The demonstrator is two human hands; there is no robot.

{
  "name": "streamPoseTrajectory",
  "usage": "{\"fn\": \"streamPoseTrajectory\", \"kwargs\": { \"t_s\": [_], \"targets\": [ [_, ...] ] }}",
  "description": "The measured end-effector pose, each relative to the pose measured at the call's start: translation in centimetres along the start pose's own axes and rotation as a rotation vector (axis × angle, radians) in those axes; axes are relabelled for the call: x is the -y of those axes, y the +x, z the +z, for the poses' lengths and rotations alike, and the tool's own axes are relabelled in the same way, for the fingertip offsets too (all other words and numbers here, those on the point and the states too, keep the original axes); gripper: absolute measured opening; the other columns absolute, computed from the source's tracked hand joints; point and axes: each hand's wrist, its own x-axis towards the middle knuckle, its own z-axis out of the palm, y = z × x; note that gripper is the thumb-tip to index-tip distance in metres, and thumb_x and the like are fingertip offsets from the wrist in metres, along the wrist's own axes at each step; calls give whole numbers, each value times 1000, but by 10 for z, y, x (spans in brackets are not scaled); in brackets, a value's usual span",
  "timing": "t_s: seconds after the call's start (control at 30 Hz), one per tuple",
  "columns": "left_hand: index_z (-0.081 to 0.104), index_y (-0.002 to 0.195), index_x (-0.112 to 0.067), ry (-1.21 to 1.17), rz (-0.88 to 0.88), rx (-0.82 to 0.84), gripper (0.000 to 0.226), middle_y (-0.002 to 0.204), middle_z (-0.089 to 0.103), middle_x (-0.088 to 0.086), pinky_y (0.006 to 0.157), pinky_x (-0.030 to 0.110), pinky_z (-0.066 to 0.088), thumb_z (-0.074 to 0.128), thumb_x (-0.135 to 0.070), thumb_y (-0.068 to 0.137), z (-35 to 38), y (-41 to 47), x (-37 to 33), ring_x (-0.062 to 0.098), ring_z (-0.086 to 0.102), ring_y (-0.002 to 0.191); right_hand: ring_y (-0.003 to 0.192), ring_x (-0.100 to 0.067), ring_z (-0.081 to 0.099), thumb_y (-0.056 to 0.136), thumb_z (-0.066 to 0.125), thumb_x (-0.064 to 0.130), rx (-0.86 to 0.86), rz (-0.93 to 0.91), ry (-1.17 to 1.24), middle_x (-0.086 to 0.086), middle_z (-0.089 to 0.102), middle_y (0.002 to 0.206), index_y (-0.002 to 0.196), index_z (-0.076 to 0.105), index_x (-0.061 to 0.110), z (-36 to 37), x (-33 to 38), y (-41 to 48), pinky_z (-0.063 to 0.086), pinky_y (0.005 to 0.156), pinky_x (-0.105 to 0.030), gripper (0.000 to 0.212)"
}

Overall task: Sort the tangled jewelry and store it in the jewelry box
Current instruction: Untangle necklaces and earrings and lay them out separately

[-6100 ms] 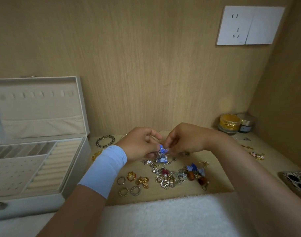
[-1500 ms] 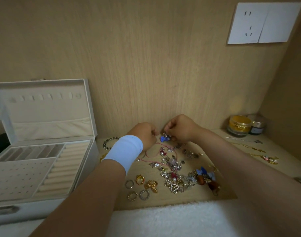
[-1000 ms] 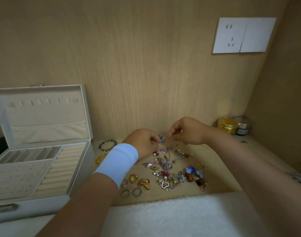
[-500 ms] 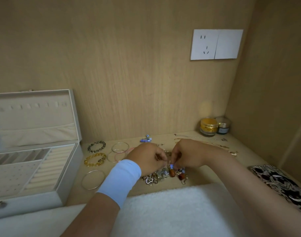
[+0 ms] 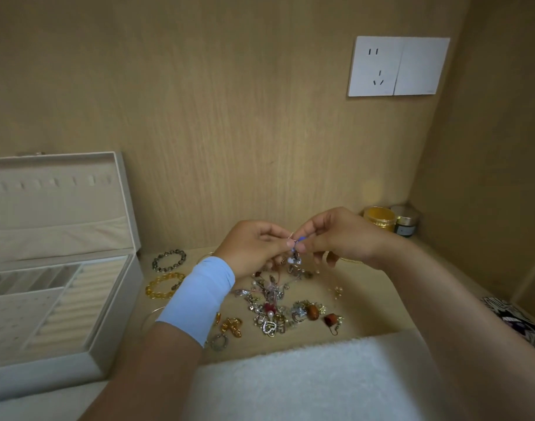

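- Left hand (image 5: 254, 247) and right hand (image 5: 336, 235) both pinching a small blue charm (image 5: 299, 240) above the jewelry pile (image 5: 278, 305);
- open jewelry box (image 5: 114, 299) far left

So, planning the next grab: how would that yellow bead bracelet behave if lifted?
The yellow bead bracelet looks strung from separate round beads, so it would probably sag, not stay a ring. Its glossy beads may slip in a pinch. Lying flat, it likely slides rather than rolls.

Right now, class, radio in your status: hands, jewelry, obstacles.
Left hand, right hand: both pinching small blue piece. Tangle beneath on desk. Jewelry box open, path unobstructed.
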Motion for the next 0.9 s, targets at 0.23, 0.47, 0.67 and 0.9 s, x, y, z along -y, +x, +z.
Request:
{"fn": "streamPoseTrajectory", "kwargs": {
  "t_s": [0.23,0.47,0.67,0.9],
  "targets": [
    [66,94,-6,-179,-25,-30,4,76,72,4,56,23,51,63,-10,95,-9,3,5,12,62,61,97,-24,72,91,71,14,114,39,123,-13,76,105,112,70,6,12,-9,14,55,93,-41,23],
    [66,85,-11,-48,-12,-146,7,82,71,10,55,23,54,67,-9,92,-34,13,8,14,65,64,64,-19,67,92,67,1,-15,59,258,-11,71,70,101,71,3,23,-6,34,57,63,-29,11],
    [72,75,-23,333,12,-304,13,70,72,-8,60,19,45,69,-16,85,-55,28,21,3,59,55,58,-11,65,87,75,10,-136,-11,-35,-13,74,80,97,75,8,37,7,71,45,45,-19,10],
    [65,71,-34,661,-47,-303,17,81,68,-14,78,31,55,65,-29,88,-62,38,46,12,65,80,61,-4,67,84,77,18,-113,-25,-360,13,69,58,70,72,28,53,-5,108,56,73,-28,18]
  ]
}}
